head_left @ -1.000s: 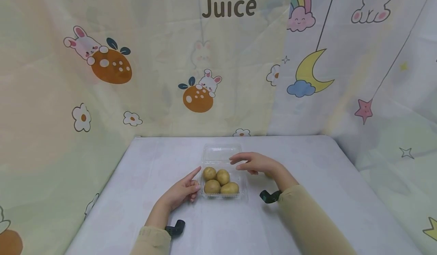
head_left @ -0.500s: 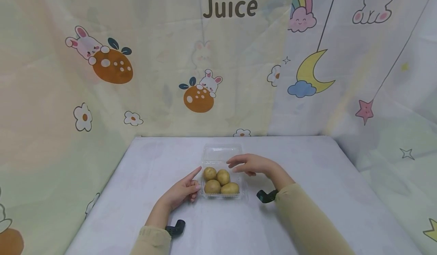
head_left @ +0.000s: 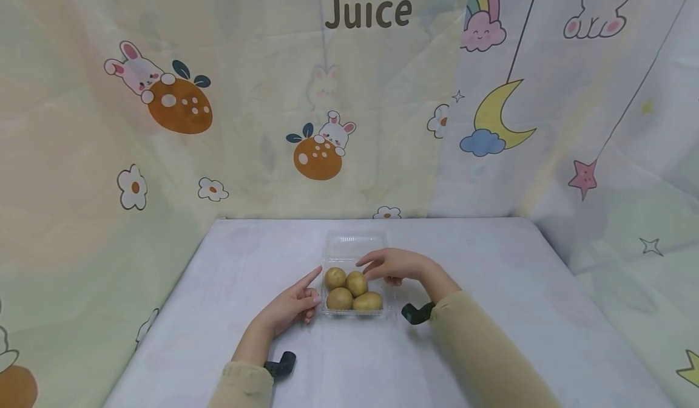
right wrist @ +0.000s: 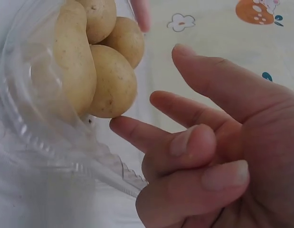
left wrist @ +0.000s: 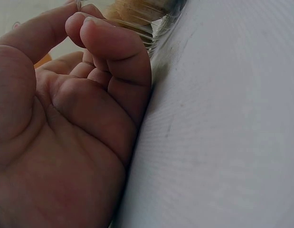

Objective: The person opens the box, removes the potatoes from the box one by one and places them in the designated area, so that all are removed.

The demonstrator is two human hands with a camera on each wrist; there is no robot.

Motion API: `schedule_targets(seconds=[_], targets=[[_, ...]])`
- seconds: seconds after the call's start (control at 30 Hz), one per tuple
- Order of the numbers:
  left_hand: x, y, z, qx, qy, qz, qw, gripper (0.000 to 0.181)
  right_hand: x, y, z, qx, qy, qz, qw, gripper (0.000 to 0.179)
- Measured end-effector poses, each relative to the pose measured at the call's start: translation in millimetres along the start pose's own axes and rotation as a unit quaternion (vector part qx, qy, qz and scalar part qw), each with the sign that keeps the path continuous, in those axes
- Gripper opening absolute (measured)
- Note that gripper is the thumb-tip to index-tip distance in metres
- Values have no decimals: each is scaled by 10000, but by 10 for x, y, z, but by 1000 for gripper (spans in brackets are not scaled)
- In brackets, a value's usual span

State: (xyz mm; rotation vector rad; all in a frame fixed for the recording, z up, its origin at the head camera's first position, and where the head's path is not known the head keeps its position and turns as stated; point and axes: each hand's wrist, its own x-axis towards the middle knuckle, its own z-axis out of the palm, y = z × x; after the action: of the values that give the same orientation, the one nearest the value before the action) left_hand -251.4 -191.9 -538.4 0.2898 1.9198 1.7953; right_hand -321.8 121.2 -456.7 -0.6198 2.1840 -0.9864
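Observation:
A clear plastic clamshell container (head_left: 357,315) lies with its lid (head_left: 355,245) folded back. Several yellow potatoes (head_left: 340,299) sit inside, grouped toward its left and front. My left hand (head_left: 289,305) is at the container's left side, index finger straight along the edge, the other fingers curled; thumb and fingers pinch the rim, as the left wrist view suggests. Over the container's right side reaches my right hand (head_left: 395,265), holding nothing. In the right wrist view one fingertip is right at the underside of a potato (right wrist: 111,83), with the thumb spread away.
A white cloth covers the table (head_left: 262,250). Cartoon-printed curtains (head_left: 246,122) hang behind and on both sides. A black wrist camera (head_left: 417,312) sits at my right cuff, another black wrist camera (head_left: 281,365) at the left.
My right hand has moved left, to the nearest potatoes. A yellowish object glimpsed behind the right wrist one second ago is hidden now. The left hand has stayed in place.

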Motion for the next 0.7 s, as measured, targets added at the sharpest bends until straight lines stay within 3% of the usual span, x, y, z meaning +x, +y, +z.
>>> schedule_targets(seconds=[0.7], targets=[[4,4,0,31,-71,96,9999,77,112,-80,10,-188,-292,680,9971,46]])
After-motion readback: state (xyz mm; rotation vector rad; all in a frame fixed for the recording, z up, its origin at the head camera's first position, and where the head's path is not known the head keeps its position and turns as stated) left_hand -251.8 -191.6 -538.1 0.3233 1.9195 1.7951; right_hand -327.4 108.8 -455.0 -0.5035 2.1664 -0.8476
